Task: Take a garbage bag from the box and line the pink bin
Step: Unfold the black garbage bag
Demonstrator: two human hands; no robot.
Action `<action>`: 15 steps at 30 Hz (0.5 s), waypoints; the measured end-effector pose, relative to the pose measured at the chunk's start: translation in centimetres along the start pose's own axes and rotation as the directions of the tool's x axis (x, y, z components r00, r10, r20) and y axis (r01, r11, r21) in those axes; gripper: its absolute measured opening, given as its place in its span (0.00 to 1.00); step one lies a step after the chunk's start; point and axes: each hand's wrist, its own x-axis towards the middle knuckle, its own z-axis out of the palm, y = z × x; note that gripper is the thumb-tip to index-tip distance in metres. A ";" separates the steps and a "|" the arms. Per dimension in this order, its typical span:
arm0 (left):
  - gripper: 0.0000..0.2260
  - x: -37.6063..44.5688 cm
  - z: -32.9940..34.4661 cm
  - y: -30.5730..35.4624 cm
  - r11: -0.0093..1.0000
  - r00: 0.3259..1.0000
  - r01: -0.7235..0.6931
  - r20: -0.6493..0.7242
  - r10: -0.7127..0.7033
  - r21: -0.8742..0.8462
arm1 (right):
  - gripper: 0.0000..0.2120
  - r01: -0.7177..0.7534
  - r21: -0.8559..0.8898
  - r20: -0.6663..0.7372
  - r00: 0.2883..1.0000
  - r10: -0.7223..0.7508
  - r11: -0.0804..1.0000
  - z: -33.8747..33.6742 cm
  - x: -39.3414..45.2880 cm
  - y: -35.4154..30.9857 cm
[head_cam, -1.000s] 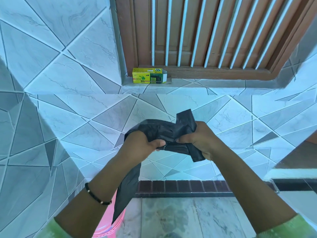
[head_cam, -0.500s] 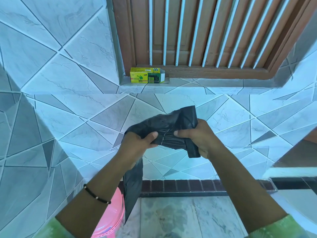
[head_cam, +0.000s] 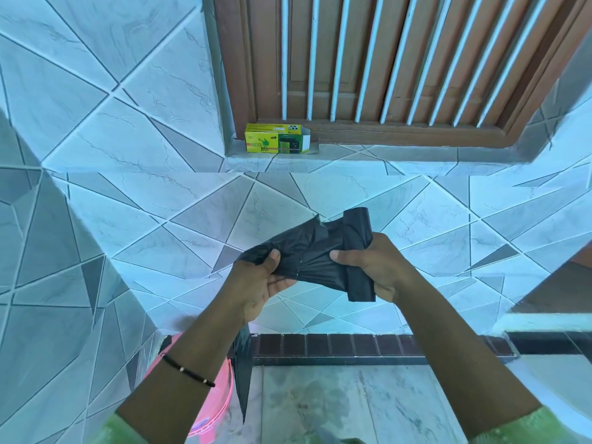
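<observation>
Nearest the camera, two bare forearms rose from pale green sleeves, the left one wearing a thin black bracelet (head_cam: 189, 370) at the wrist. Below and behind the left forearm stood the pink bin (head_cam: 211, 402), only part of its rim and side showing past the arm, on the pale floor (head_cam: 336, 405).

Above that, both hands held a crumpled black garbage bag (head_cam: 315, 254) in the air between them. The left hand (head_cam: 258, 283) was half open, palm turned up, with its thumb pressed onto the bag's left end against the fingers behind. The right hand (head_cam: 373, 264) was closed around the bunched right end, thumb laid across the front, with a folded flap of the bag sticking up above the fist and another hanging just below it. From under the left hand a long narrow tail of the bag hung straight down, its tip beside the bin's rim.

Beyond the hands ran a dark brick-coloured strip at the foot of a blue-grey tiled wall (head_cam: 134, 219). Higher up and well apart from the hands, above and slightly left of them, the yellow and green box (head_cam: 272, 143) sat on the tiled ledge, its right end flap open, just in front of a brown wooden shutter (head_cam: 384, 59) with white bars.
</observation>
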 end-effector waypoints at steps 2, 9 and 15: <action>0.08 0.2 0.1 0.0 0.999 1.000 0.011 -0.005 -0.011 0.032 | 0.12 0.010 -0.025 0.010 1.000 -0.010 1.000 0.0 0.0 -0.1; 0.11 1.2 -0.2 0.2 0.953 0.995 -0.060 -0.057 0.080 0.297 | 0.16 0.038 -0.138 0.005 0.999 -0.038 0.990 0.2 0.3 -0.6; 0.13 2.2 -3.1 2.3 0.944 0.991 -0.095 -0.063 0.121 0.315 | 0.13 0.082 -0.124 -0.015 0.996 -0.084 0.989 -2.0 0.0 -1.2</action>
